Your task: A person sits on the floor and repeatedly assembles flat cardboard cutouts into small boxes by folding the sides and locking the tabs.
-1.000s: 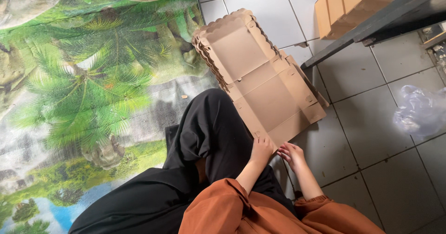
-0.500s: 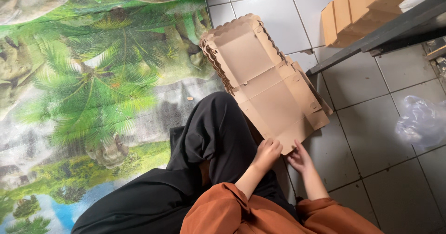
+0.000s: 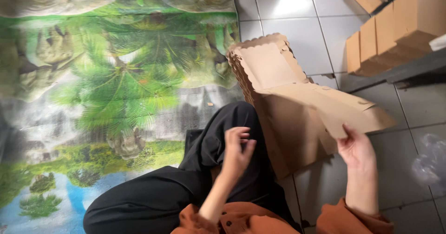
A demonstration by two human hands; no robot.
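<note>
We've lifted the right hand [image 3: 357, 146] since a second ago: it now pinches the near-right edge of one flat cardboard blank [image 3: 325, 111], raising it off the stack of blanks [image 3: 260, 67] that lies on the tiled floor [image 3: 288, 11] right of our knee. The left hand [image 3: 238, 150] has let go, fingers loosely curled, holding nothing, over the black trouser leg [image 3: 218, 141]. So one blank is separated. Far right: plain brown folded boxes [image 3: 395, 25], no labels visible. Left: palm-tree printed mat [image 3: 107, 85].
</note>
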